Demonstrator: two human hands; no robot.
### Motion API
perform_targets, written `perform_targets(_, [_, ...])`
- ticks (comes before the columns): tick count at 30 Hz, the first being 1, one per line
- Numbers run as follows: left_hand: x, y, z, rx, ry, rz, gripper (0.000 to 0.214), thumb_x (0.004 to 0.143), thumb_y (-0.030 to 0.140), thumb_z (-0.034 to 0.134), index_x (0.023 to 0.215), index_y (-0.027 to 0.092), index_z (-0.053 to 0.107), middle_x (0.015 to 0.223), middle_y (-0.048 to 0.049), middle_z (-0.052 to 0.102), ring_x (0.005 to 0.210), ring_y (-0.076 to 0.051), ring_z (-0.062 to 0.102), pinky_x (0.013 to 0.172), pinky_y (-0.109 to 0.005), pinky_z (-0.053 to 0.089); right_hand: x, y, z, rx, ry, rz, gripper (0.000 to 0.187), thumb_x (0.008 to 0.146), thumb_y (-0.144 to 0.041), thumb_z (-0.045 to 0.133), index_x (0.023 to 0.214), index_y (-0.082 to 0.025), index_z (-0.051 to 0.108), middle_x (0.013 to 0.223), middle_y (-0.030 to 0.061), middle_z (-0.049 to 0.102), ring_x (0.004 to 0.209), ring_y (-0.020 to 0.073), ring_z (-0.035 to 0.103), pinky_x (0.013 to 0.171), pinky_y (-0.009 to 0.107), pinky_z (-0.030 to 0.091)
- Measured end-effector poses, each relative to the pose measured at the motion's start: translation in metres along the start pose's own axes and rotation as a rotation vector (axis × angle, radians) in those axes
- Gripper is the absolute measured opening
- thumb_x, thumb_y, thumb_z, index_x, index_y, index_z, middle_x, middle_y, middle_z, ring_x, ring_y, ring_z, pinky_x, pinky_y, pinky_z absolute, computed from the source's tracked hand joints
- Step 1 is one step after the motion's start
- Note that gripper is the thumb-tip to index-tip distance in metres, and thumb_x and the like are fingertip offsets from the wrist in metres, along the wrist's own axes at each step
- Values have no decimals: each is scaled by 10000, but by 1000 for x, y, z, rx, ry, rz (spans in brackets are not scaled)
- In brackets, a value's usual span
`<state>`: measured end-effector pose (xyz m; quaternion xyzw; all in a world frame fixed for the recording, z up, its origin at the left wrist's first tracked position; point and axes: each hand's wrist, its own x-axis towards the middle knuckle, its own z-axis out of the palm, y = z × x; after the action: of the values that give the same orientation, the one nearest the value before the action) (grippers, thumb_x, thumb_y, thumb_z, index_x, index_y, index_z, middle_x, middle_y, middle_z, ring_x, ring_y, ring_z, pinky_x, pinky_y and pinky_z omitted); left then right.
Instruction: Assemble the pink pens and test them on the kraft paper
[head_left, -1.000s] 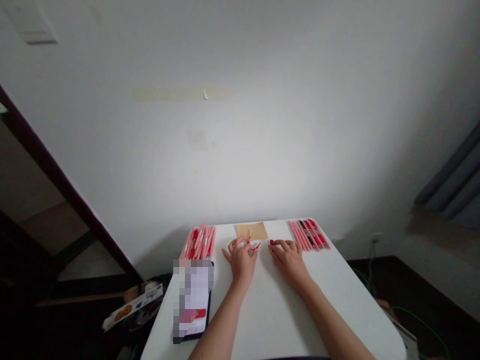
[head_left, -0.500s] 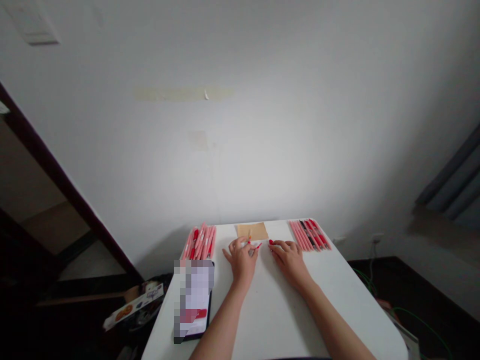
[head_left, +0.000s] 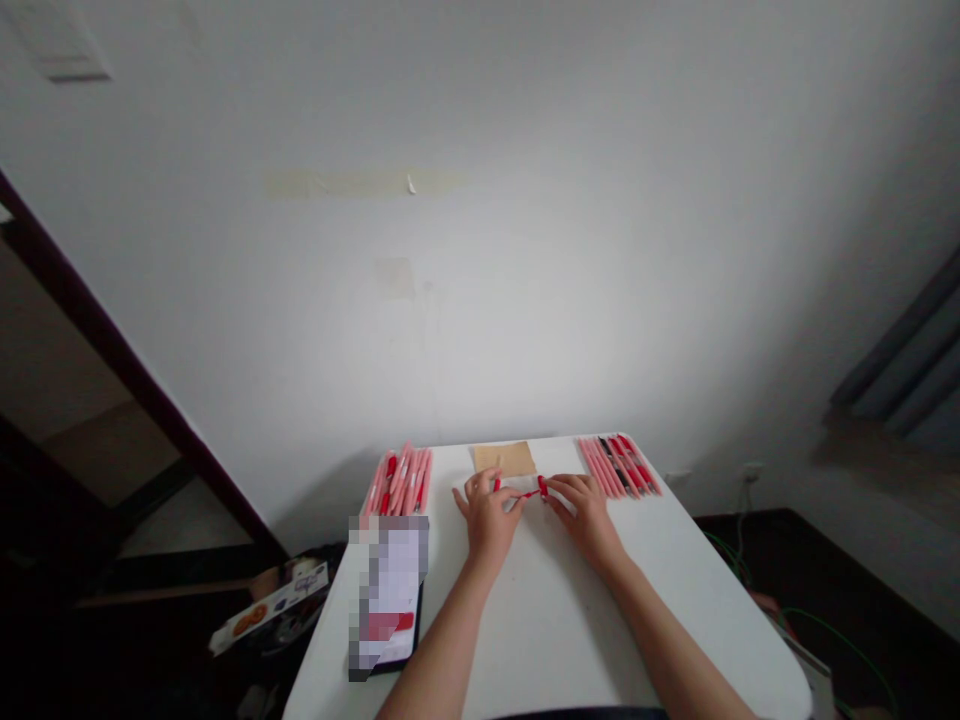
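Observation:
My left hand and my right hand rest on a white table, fingertips meeting over a small red pen part. Both hands pinch it, the left from the left end and the right from the right end. A row of pink and red pens lies at the far left of the table. A second row of pink and red pens lies at the far right. A brown paper square sits just beyond my hands.
A dark tablet with a blurred screen lies at the table's left edge. Below it on the floor is a printed box. A white wall stands right behind the table. A green cable runs on the floor at right.
My hands have come closer together; the right hand slid left until its fingertips met the small red part held by the left.

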<state>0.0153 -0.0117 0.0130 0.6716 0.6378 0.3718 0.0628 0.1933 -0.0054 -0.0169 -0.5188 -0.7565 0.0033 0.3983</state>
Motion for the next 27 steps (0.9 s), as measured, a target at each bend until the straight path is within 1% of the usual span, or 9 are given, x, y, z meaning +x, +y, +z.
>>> perform_targets(9, [-1, 1, -1, 10, -15, 44, 86, 719, 300, 723, 776, 364, 735, 1233, 14, 586, 1219, -244, 442, 1105, -657, 145, -2, 1, 4, 22, 28, -38, 224, 902, -357, 552, 1060, -291, 697, 1000, 44, 700, 938, 232, 533, 848, 387, 404])
perform_targets(14, [-1, 2, -1, 15, -21, 44, 83, 718, 308, 727, 771, 371, 736, 1242, 12, 584, 1226, -253, 439, 1098, -667, 150, -2, -2, 1, 13, 18, -27, 216, 912, -372, 535, 1018, -307, 712, 959, 26, 708, 934, 228, 529, 849, 379, 375])
perform_targets(20, [-1, 1, 0, 9, -25, 56, 97, 717, 308, 731, 780, 382, 735, 1238, 17, 581, 1230, -246, 433, 1107, -658, 137, -1, -4, -1, -16, 35, -20, 227, 921, -370, 517, 1002, -299, 717, 936, 35, 705, 919, 223, 540, 838, 364, 368])
perform_targets(27, [-1, 1, -1, 6, -33, 64, 115, 713, 314, 736, 791, 399, 734, 1239, 20, 584, 1223, -249, 438, 1099, -666, 145, 0, -3, 0, -22, 45, -15, 178, 895, -353, 564, 938, -286, 723, 906, 40, 696, 904, 224, 549, 835, 366, 382])
